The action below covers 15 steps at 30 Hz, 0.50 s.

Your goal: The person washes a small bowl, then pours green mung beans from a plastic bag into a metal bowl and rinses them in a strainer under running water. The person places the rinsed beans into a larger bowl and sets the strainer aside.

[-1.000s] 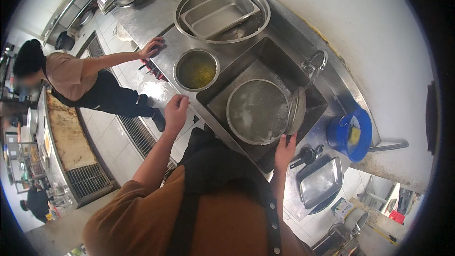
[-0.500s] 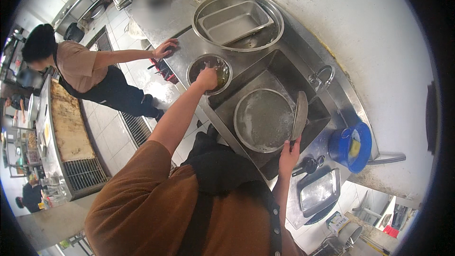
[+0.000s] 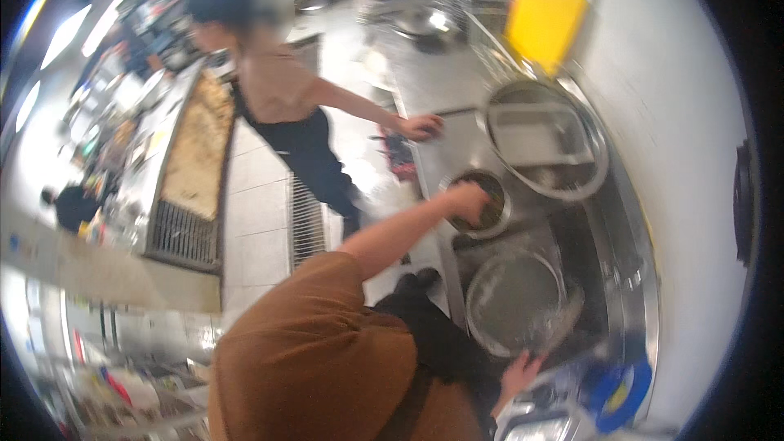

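Observation:
My left hand reaches down into a round metal bowl of murky liquid at the sink's far left corner. Its fingers look curled, but what they hold is hidden and blurred. At the near right of the sink, my right hand grips the lower end of a long, grey, blade-shaped thing. Motion blur hides its exact kind. That thing leans up beside a large round pan in the sink, whose greyish inside looks wet.
A wide metal basin holding a rectangular pan stands beyond the bowl. Near the wall are a blue bucket and a yellow board. Left of the counter, a co-worker rests a hand on its edge.
The view has swung left, so the sink and my arms appear farther right and lower. My left hand stays in the bowl; my right hand still holds the grey thing.

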{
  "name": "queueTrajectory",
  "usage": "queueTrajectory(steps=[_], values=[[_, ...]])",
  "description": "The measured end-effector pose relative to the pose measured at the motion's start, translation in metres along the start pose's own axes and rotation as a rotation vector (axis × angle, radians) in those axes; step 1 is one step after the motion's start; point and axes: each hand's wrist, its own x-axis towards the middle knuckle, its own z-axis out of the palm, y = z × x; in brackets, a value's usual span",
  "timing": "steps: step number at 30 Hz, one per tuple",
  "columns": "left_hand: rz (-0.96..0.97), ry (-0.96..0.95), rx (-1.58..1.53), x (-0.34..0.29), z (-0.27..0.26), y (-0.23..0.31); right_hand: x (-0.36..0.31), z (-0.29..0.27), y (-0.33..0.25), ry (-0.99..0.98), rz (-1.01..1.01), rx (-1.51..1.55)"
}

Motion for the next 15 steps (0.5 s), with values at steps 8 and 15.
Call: queueTrajectory(steps=[8, 15], values=[[-0.239, 0.168, 0.030, 0.022, 0.051, 0.012, 0.019, 0.005, -0.006, 0.000, 0.291, 0.207], [-0.168, 0.246, -0.019, 0.030, 0.035, 0.003, 0.019, 0.010, -0.024, -0.051, 0.093, 0.231]])
